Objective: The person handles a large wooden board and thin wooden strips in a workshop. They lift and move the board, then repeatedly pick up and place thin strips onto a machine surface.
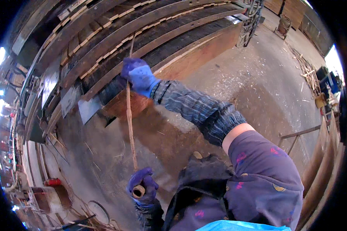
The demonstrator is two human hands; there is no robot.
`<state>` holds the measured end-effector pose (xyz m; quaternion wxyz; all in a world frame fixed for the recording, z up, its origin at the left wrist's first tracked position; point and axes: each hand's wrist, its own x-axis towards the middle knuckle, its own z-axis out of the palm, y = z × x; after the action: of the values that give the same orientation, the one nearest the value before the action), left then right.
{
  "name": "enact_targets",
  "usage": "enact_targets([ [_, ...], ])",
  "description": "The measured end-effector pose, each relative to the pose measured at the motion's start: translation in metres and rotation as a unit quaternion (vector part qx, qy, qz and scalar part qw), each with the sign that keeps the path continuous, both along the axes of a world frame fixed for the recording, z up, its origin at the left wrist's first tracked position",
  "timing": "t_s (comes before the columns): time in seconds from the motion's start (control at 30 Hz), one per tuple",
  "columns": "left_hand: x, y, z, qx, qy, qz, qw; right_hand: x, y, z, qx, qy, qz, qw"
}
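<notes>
A long, thin wooden stick (130,125) runs away from me, from the lower middle up to the rack. Low in the view, my left hand (143,184), in a purple-blue glove, is wrapped round its near part, and the round cut end pokes out of the fist toward me. Farther along, my right hand (139,76), in a blue glove with a dark striped sleeve cover, is closed round the same stick. That hand is beside the edge of a machine-like rack (162,36) of long dark metal bars. The stick's far end lies over the bars.
Wooden strips line the rack bars, and a brown panel (208,54) forms its side. Scraps dot the concrete floor (254,73). Loose sticks (304,73) lie at the far right, with long boards (320,161) nearer. A red object (53,181) and machinery are at left.
</notes>
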<state>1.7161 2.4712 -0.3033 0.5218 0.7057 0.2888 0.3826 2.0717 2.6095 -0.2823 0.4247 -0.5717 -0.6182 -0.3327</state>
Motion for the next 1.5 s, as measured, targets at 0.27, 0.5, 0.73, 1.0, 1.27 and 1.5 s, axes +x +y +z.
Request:
enact_targets([
  [0.27,0.007,0.002,0.013,-0.061,0.011,0.005,0.998,0.000,0.013,-0.024,0.065,0.077,0.031,0.994],
  [0.5,0.010,0.010,-0.011,0.125,0.019,-0.096,0.987,0.010,-0.010,-0.022,0.001,-0.002,-0.018,1.000],
  [0.73,0.026,0.001,-0.036,0.136,0.026,-0.129,0.982,0.054,-0.085,-0.025,-0.012,0.016,-0.091,0.996],
  [1.0,0.176,-0.034,-0.045,0.113,-0.002,-0.162,0.980,0.205,-0.156,-0.028,0.011,0.008,-0.168,0.986],
  [1.27,0.451,-0.081,-0.023,0.039,-0.001,-0.166,0.985,0.472,-0.203,-0.009,0.052,0.016,-0.172,0.984],
  [1.5,0.601,-0.147,0.012,-0.052,-0.049,-0.200,0.977,0.612,-0.225,-0.008,0.011,0.048,-0.152,0.987],
])
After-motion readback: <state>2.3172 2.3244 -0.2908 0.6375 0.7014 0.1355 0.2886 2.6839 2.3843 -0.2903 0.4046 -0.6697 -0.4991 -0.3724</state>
